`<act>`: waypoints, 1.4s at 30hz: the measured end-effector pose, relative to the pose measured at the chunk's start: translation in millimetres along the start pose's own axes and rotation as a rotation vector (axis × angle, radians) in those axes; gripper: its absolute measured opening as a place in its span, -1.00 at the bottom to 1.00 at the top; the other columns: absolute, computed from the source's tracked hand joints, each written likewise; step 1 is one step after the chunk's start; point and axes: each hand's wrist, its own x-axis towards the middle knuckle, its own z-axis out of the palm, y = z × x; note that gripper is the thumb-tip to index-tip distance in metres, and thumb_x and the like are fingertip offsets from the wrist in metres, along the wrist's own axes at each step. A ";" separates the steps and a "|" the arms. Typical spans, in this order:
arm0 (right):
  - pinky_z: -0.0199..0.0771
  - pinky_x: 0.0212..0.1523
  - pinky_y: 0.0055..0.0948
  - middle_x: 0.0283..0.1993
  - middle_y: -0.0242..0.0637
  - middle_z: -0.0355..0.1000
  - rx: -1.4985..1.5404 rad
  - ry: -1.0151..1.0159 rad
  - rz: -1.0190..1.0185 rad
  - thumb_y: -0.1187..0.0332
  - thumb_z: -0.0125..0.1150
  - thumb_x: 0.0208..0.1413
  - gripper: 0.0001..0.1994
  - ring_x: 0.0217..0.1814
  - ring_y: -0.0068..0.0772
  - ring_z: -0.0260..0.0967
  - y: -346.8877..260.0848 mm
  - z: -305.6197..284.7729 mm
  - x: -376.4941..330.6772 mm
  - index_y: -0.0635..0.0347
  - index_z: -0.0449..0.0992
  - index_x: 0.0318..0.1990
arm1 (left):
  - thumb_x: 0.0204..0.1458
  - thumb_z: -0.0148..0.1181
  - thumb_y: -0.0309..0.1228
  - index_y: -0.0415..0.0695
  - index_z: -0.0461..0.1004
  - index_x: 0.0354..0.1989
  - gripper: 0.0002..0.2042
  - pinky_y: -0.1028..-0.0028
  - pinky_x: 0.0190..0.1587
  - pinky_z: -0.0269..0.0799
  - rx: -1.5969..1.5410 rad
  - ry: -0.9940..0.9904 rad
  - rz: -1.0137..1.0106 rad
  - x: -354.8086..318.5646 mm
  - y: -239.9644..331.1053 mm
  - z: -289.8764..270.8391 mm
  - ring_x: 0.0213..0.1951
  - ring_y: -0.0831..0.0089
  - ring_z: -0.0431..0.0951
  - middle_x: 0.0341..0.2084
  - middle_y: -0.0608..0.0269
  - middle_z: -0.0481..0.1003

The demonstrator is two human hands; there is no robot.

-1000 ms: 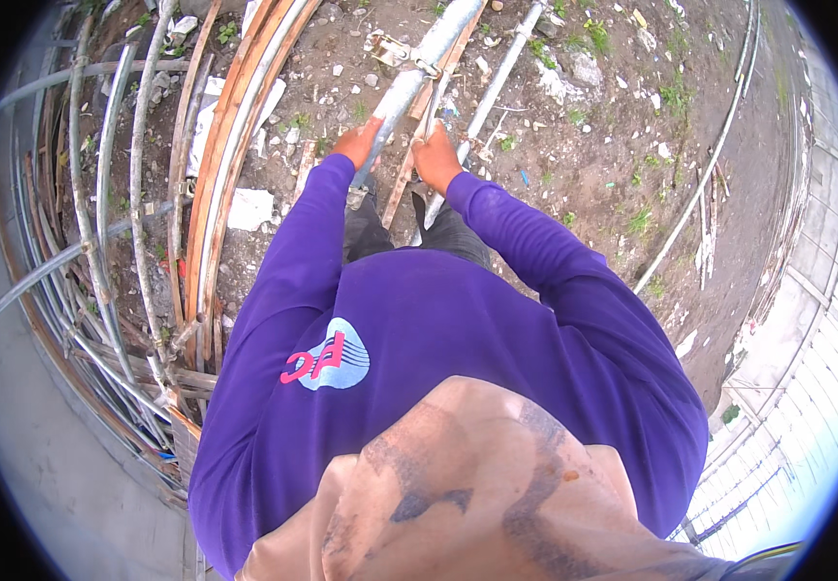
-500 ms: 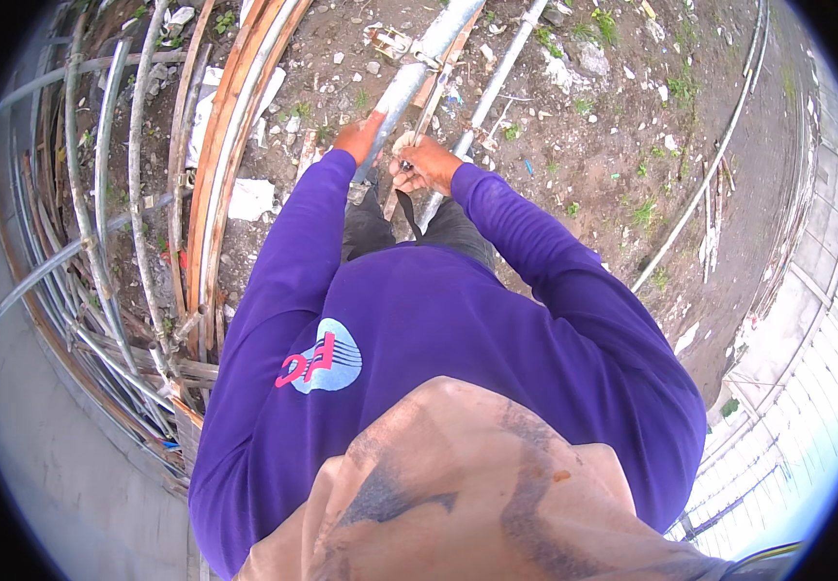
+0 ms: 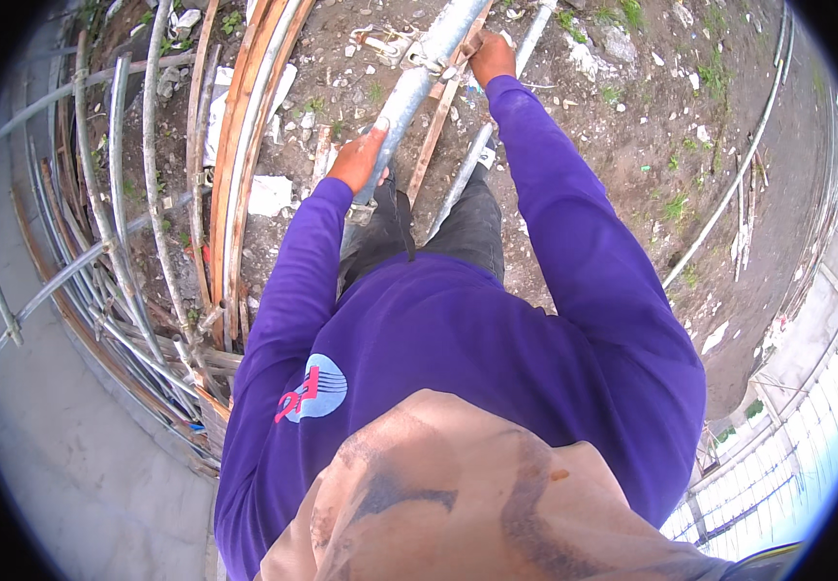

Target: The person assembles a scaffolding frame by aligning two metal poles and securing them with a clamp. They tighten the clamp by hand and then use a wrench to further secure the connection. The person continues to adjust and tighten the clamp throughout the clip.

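Observation:
My left hand [image 3: 359,160] is wrapped round a thick grey metal pipe [image 3: 403,107] that slants away from me to the upper right. Farther up, a metal pipe clamp [image 3: 426,60] sits around that pipe. My right hand [image 3: 493,58] is stretched out to the clamp's right side, with its fingers closed there; what they grip is too small to make out. Just right of the pipe runs a narrow wooden strip [image 3: 434,140]. A thinner metal pipe [image 3: 462,182] slants beside it, passing under my right forearm. My dark trousers show below.
Another loose clamp [image 3: 380,45] lies on the stony ground, left of the pipe. Wooden planks [image 3: 235,145] and several poles [image 3: 153,165] are stacked along the left, beside a grey concrete surface [image 3: 80,416]. A long thin pole [image 3: 729,184] lies on the right.
My right hand has moved away from me, from near my waist up to the clamp on the pipe. My left hand stays on the pipe. The view has shifted slightly.

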 end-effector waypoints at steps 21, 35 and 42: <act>0.57 -0.08 -0.03 -0.24 -0.05 0.60 -0.664 -0.667 -0.375 0.05 0.25 0.18 -0.66 -0.16 0.02 0.58 -48.3 -164.2 -21.7 0.11 0.61 -0.10 | 0.21 -0.14 0.30 -0.24 0.57 -0.01 -0.26 0.28 -0.33 0.47 -0.003 0.011 -0.012 30.8 -15.3 19.3 -0.49 0.28 0.61 -0.47 -0.01 0.58; 0.51 -0.02 -0.16 -0.01 0.05 0.54 -0.107 -0.732 -0.293 0.16 0.25 0.24 -0.57 -0.18 0.09 0.54 32.4 -178.0 -69.6 0.25 0.45 0.14 | 0.19 -0.18 0.36 -0.20 0.49 0.12 -0.21 0.31 -0.37 0.48 0.166 0.066 -0.078 75.0 -67.1 98.2 -0.51 0.37 0.56 -0.45 0.07 0.56; 0.46 0.11 -0.03 0.01 0.10 0.54 -0.323 -0.933 -0.203 0.07 0.17 0.26 -0.55 0.07 0.12 0.50 12.4 -193.5 -49.6 0.05 0.49 0.22 | 0.08 -0.17 0.45 -0.31 0.55 0.07 -0.08 0.28 -0.01 0.46 0.028 0.029 -0.146 74.0 -64.8 95.5 -0.25 0.20 0.67 -0.40 -0.06 0.63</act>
